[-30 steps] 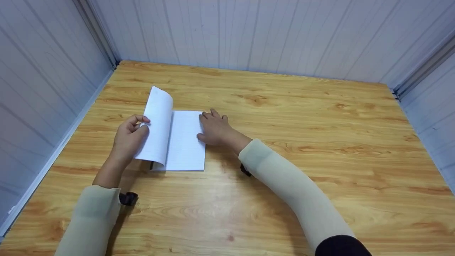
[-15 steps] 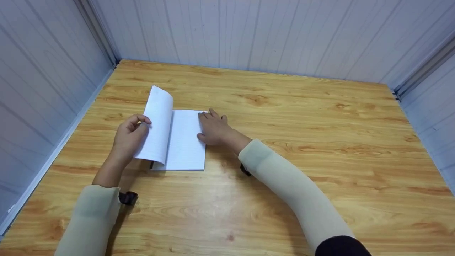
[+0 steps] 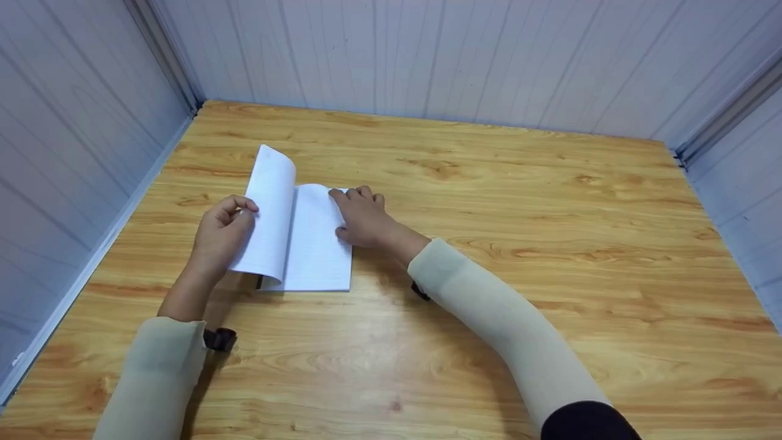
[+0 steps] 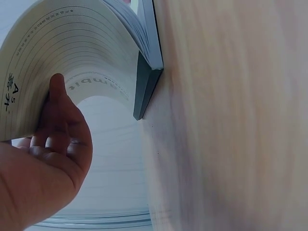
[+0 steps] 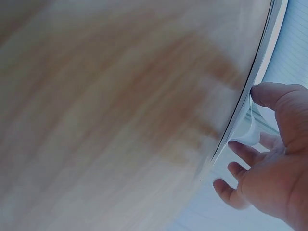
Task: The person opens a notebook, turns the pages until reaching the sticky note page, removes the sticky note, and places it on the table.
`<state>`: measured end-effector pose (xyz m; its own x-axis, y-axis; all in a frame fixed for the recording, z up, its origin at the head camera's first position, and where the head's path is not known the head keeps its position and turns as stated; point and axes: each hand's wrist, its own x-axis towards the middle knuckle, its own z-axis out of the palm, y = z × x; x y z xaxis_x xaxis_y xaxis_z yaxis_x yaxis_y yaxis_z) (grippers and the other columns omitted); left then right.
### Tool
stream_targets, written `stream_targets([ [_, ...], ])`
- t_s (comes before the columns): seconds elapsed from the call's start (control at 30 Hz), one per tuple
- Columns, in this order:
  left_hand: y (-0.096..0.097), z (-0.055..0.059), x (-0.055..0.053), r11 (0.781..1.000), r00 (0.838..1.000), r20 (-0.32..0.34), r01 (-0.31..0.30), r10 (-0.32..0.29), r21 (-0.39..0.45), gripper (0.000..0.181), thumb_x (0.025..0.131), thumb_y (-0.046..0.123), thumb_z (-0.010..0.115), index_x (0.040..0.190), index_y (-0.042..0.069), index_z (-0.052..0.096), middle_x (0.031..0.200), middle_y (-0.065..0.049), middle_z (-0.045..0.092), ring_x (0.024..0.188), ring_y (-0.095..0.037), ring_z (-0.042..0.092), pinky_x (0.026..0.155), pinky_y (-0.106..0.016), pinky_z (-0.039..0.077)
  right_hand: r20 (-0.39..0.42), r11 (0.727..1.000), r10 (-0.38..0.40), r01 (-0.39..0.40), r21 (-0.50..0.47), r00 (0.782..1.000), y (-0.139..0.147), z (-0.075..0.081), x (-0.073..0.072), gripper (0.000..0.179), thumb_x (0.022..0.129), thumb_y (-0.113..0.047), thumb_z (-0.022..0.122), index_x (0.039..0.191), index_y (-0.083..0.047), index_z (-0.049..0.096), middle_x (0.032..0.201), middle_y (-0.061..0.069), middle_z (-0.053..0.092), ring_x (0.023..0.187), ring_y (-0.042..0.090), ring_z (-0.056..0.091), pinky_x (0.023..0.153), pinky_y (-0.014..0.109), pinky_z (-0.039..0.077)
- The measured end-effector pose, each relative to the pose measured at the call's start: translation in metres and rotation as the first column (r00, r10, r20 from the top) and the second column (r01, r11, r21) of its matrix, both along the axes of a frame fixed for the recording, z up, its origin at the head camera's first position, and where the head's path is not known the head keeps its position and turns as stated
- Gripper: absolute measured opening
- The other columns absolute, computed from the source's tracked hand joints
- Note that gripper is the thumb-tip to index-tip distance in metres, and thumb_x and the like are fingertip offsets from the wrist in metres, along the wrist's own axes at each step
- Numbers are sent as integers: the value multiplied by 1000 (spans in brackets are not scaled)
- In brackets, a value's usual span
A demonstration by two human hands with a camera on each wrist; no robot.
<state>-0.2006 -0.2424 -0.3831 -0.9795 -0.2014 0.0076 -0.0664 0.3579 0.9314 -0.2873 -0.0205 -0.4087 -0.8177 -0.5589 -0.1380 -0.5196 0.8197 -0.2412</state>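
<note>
An open notebook (image 3: 317, 263) with white lined pages lies left of centre on the wood-look table. My left hand (image 3: 220, 235) pinches a raised leaf (image 3: 269, 208) at its outer edge, thumb in front. That leaf bows upward from the spine; its other side, in the left wrist view, carries ruled lines and print including "A5". A dark spine (image 4: 147, 86) shows there too. My right hand (image 3: 366, 220) touches the upper right corner of the right-hand page, fingers spread and slightly bent, thumb at the side edge. In the right wrist view a page corner (image 5: 248, 137) curls up beside the fingers.
The wooden table (image 3: 519, 244) extends well to the right of the notebook. Pale panelled walls (image 3: 427, 61) border it at the back and both sides. A black wrist-worn device (image 3: 220, 340) sits under the left cuff, and another (image 3: 420, 292) under the right one.
My right fingers have shifted slightly left over the page's upper corner, and the page's top edge now bulges upward. The left hand and the raised leaf stay nearly still.
</note>
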Motion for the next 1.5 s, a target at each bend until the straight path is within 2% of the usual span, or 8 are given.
stream_targets([
  [0.3,0,1,-1,1000,1000,-15,2,-2,7,12,86,16,44,88,11,55,53,9,40,50,-6,43,46,-23,36,45,996,-82,84,-41,996,-2,2,-4,74,77,-38,59,136,-9,25,128,6,40,109,22,28,91,43,22],
  [0.67,-3,0,1,1000,1000,-7,-5,5,5,13,86,15,43,89,11,55,52,9,37,46,-6,36,43,-22,31,49,976,-189,193,-95,981,-3,2,-6,100,67,-43,70,138,-1,14,133,12,36,115,26,30,89,41,28],
  [0.83,-1,1,0,1000,1000,-14,1,-1,11,14,86,15,43,90,10,55,52,9,36,45,-5,34,41,-22,28,68,970,-208,215,-114,976,-3,3,-7,97,66,-37,73,137,-1,18,128,11,44,111,26,39,86,40,30],
  [1.03,-1,1,0,1000,1000,-3,-10,10,21,15,86,15,43,90,10,56,53,9,35,45,-5,33,42,-21,28,17,978,-153,154,-141,988,-1,2,-5,69,71,-28,69,129,-12,36,109,2,57,99,21,48,87,44,25],
  [1.13,-2,1,1,1000,1000,9,-15,15,13,16,86,16,42,92,10,56,54,9,36,47,-6,34,44,-22,30,-19,978,-106,100,-183,994,1,2,-4,52,79,-21,58,127,-15,37,97,-1,60,93,18,52,89,47,23],
  [1.23,-3,2,1,1000,999,27,-20,20,-4,19,87,19,41,95,11,57,56,8,37,53,-8,37,50,-23,33,-15,976,-46,42,-213,999,2,2,-4,40,89,-20,41,128,-16,35,98,-1,61,96,15,55,89,45,25],
  [1.37,-2,3,1,999,998,57,-27,28,-20,23,87,22,41,100,13,58,60,7,39,66,-12,43,59,-24,37,19,967,45,-38,-254,999,1,4,-4,37,93,-18,29,130,-19,33,100,-3,61,96,9,55,85,39,28],
  [1.5,-2,4,2,1000,998,51,-28,29,-12,19,85,25,51,98,14,58,59,8,43,64,-10,47,57,-23,40,40,946,148,-130,-295,988,-2,8,0,39,91,-15,32,129,-24,34,89,-6,62,76,8,55,83,33,34],
])
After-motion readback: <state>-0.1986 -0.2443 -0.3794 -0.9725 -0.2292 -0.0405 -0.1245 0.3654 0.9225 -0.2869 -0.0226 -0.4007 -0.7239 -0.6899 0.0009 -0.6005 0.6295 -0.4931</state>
